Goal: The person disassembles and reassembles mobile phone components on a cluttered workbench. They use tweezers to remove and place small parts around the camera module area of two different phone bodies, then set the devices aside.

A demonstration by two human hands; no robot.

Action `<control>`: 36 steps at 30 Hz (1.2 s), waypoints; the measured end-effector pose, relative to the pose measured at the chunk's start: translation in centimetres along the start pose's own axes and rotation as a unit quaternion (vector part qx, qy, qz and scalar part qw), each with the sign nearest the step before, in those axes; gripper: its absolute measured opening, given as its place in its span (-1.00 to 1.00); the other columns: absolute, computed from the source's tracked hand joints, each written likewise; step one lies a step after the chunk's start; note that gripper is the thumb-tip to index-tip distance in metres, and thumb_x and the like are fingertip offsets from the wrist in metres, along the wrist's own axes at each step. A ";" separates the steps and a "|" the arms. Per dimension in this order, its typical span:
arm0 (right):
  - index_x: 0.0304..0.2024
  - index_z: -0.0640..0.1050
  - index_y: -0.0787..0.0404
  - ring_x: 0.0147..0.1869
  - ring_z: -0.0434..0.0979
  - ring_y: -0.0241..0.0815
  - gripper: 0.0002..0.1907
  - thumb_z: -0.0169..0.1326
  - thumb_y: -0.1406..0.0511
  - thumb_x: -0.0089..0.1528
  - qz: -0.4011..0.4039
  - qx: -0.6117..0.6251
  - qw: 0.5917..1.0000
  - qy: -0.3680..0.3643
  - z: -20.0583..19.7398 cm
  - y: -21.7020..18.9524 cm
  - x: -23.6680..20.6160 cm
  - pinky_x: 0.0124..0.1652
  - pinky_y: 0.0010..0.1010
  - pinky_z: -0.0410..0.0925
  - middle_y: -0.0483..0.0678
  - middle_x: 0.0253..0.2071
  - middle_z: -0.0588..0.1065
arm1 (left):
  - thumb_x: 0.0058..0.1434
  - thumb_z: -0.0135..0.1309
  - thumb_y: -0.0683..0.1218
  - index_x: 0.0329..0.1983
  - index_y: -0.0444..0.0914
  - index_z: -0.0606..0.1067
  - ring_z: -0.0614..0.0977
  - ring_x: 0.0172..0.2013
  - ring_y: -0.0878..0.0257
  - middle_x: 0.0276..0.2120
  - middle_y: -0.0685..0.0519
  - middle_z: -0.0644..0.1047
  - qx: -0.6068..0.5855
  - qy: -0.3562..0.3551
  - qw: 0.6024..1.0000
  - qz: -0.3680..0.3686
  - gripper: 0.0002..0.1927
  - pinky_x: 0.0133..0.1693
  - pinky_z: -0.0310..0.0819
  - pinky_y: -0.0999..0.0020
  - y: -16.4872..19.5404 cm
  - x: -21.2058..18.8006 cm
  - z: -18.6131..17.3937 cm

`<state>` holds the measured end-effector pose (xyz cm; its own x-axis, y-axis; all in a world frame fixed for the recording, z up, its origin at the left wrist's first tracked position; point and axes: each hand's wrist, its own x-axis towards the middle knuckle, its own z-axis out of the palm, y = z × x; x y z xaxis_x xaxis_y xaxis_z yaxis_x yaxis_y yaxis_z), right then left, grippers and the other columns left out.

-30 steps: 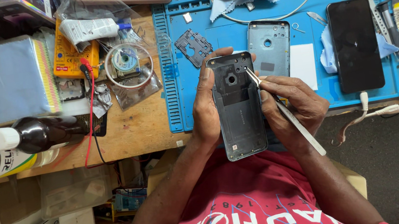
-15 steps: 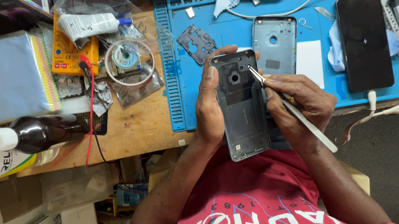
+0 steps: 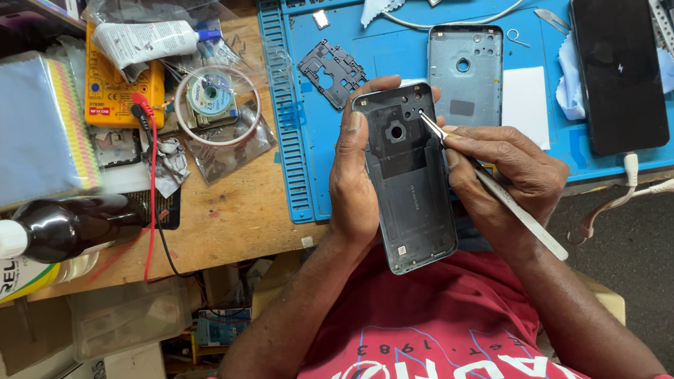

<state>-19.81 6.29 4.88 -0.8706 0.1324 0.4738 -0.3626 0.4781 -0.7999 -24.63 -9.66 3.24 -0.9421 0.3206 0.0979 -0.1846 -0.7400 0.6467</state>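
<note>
phone frame (image 3: 408, 183) is gripped along its left edge by the left hand (image 3: 351, 180), held upright over the tabletop (image 3: 233, 215) edge just below the blue mat (image 3: 388, 55); judged light, thin, stiff but flexible under twist, best taken by the long edges. dark grey shell, camera cutouts on top. tweezers (image 3: 494, 187) are pinched in the right hand (image 3: 504, 172), tips touching its upper right corner.

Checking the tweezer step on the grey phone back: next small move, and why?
Probably a slight nudge of the tweezers to seat their tip in the hole it touches at the top right of the phone back. The right hand holds them pen-style, and the left hand steadies the housing above the blue mat.
</note>
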 end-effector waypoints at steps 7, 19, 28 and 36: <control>-0.04 0.64 0.31 0.02 0.69 -0.17 -0.80 0.26 0.54 0.29 0.016 -0.001 1.000 0.001 -0.1 0.2 -0.2 -0.07 -0.51 0.52 0.11 -0.04 0.63 | 0.65 -0.47 0.10 0.40 -0.28 0.24 0.61 0.12 0.13 0.18 -0.24 0.48 0.017 0.001 1.000 0.004 -0.51 0.19 0.58 0.18 -0.3 -0.1 -0.1; -0.02 0.63 0.34 0.02 0.68 -0.20 -0.81 0.21 0.56 0.32 0.023 0.030 0.999 0.008 -0.2 -0.2 -0.5 -0.05 -0.55 0.52 0.12 -0.01 0.62 | 0.65 -0.46 0.12 0.42 -0.27 0.22 0.62 0.11 0.11 0.19 -0.25 0.46 -0.053 -0.013 0.998 -0.008 -0.50 0.17 0.60 0.15 -0.2 -0.2 -0.2; -0.02 0.64 0.33 0.03 0.68 -0.18 -0.82 0.25 0.53 0.33 0.020 0.028 0.999 0.007 0.2 -0.4 0.0 -0.05 -0.54 0.52 0.12 -0.01 0.62 | 0.64 -0.46 0.14 0.41 -0.26 0.23 0.61 0.13 0.13 0.25 -0.24 0.46 -0.028 0.002 1.000 -0.010 -0.49 0.19 0.59 0.17 -0.1 -0.1 -0.1; 0.01 0.64 0.30 0.06 0.69 -0.16 -0.80 0.27 0.51 0.33 0.010 0.031 0.999 -0.001 0.1 -0.2 -0.3 0.02 -0.50 0.54 0.12 0.01 0.62 | 0.65 -0.47 0.13 0.42 -0.27 0.23 0.61 0.10 0.13 0.24 -0.25 0.46 -0.026 0.001 1.000 -0.006 -0.50 0.19 0.58 0.17 -0.1 -0.1 0.0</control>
<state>-19.55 6.06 4.89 -0.8781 0.1401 0.4575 -0.3656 0.4205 -0.8304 -24.52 -9.64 3.14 -0.9405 0.3284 0.0878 -0.2108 -0.7661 0.6072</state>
